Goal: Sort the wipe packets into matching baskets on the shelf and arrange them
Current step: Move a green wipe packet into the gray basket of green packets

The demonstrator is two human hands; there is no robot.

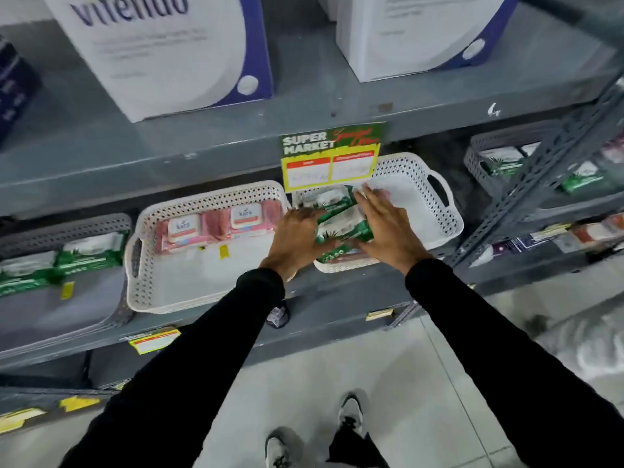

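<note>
Both my hands reach into a white perforated basket (435, 211) on the grey shelf. My left hand (297, 238) and my right hand (388, 228) clasp a small stack of green wipe packets (341, 224) from either side, at the basket's left half. Another green packet (324, 197) lies behind them, partly under a price sign. To the left, a second white basket (175, 282) holds two pink wipe packets (216, 224) along its back wall. A grey basket (60, 312) at far left holds green packets (67, 261).
A green and yellow "Super Market" price sign (331, 157) hangs from the upper shelf edge over the baskets. Large white boxes (162, 52) stand on the shelf above. A grey basket with green packets (499, 160) sits behind a slanted shelf upright (540, 184) at right.
</note>
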